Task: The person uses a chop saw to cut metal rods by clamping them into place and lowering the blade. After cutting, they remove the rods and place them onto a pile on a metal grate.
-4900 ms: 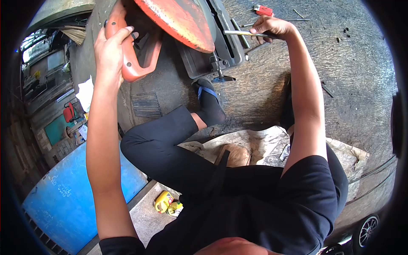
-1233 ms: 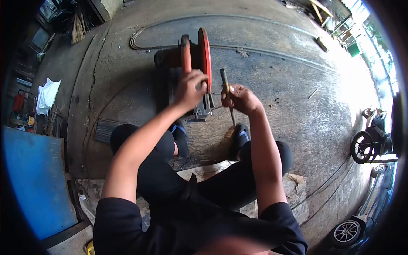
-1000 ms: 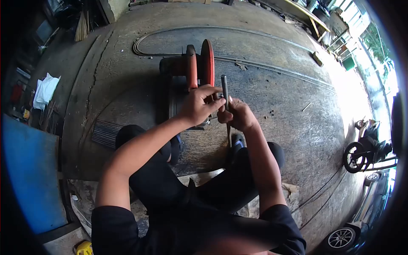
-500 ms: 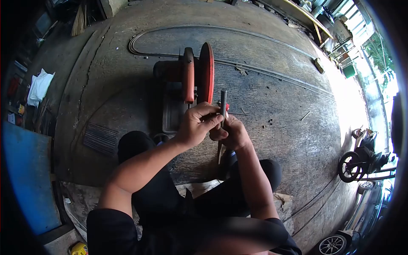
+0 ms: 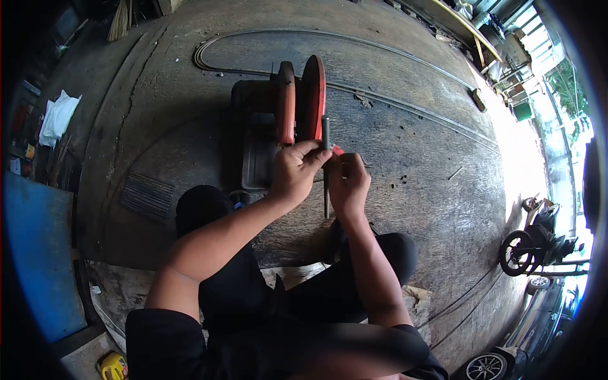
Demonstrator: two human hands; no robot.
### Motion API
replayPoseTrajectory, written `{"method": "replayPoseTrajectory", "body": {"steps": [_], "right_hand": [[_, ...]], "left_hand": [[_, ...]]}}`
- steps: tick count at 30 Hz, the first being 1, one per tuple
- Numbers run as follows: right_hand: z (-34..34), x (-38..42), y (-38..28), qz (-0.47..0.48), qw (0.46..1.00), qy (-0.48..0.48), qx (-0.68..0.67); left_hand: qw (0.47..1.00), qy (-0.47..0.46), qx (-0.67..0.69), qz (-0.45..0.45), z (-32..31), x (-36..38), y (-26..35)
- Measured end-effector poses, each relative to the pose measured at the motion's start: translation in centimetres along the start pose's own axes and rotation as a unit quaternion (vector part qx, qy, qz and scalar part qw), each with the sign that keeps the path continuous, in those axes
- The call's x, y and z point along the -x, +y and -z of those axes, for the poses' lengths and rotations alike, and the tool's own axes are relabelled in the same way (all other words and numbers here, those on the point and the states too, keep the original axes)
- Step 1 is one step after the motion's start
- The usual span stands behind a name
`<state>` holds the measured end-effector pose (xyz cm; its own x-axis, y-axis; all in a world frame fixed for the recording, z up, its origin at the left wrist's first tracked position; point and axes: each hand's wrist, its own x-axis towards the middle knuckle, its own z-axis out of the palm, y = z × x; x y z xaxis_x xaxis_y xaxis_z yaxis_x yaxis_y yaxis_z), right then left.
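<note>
My left hand (image 5: pixel 299 170) is closed, thumb and fingers pinching a grey metal rod (image 5: pixel 326 131) that stands roughly lengthwise in front of me. The rod's lower end shows below the fingers. Close beside it, my right hand (image 5: pixel 349 188) is closed around a small red object (image 5: pixel 338 151) whose kind I cannot make out; it sits near the rod. Just beyond both hands stands a cut-off saw (image 5: pixel 287 114) with a red handle and a red round guard. The saw's dark base lies left of my left hand.
Long thin rods (image 5: pixel 405 113), bent round at the left, lie across the floor behind the saw. A bundle of short rods (image 5: pixel 147 195) lies at left, near a blue panel (image 5: pixel 41 247). A motorbike (image 5: pixel 535 240) and a car (image 5: pixel 519 342) stand at right.
The rod and both hands have shifted slightly up and left. My right hand has turned, its fingers now further from my left hand, with more of the rod's lower part showing.
</note>
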<state>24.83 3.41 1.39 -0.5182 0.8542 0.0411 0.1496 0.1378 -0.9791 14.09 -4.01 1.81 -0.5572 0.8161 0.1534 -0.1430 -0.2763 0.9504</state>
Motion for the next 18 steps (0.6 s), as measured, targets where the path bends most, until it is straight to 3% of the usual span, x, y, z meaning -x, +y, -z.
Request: {"method": "replayPoseTrajectory", "body": {"steps": [1,2,4,6,7,10,12,14,18], "right_hand": [[-0.6,0.3,0.2,0.178,0.978,0.066,0.088],[-1.1,0.6,0.2,0.349,0.913,0.130,0.170],[-1.3,1.2,-1.2,0.385,0.881,0.153,0.230],[-1.6,2.0,-0.6,0.333,0.926,0.078,0.162],[-2.1,2.9,-0.6,0.206,0.974,0.006,0.088],[-3.8,3.4,1.3,-0.024,0.987,-0.149,-0.057],[-4.9,2.6,2.2,-0.073,0.945,-0.153,-0.279],[-5.2,2.3,1.7,-0.049,0.917,-0.096,-0.384],[-3.3,1.4,0.0,-0.051,0.903,-0.093,-0.416]], "left_hand": [[0.999,-0.002,-0.026,-0.027,0.0,-0.1,0.0],[0.997,-0.005,-0.053,-0.054,0.0,-0.2,0.1],[0.996,0.049,-0.002,-0.071,0.2,-0.9,0.2],[0.992,0.092,0.053,-0.063,0.9,-1.4,0.8],[0.987,0.123,0.099,-0.045,1.2,-1.8,1.1],[0.970,0.176,0.165,-0.009,1.5,-2.0,2.4],[0.966,0.184,0.179,0.022,1.8,-1.9,2.7],[0.960,0.192,0.203,0.025,1.7,-1.8,2.4],[0.934,0.206,0.284,0.065,2.3,-1.9,1.8]]}}
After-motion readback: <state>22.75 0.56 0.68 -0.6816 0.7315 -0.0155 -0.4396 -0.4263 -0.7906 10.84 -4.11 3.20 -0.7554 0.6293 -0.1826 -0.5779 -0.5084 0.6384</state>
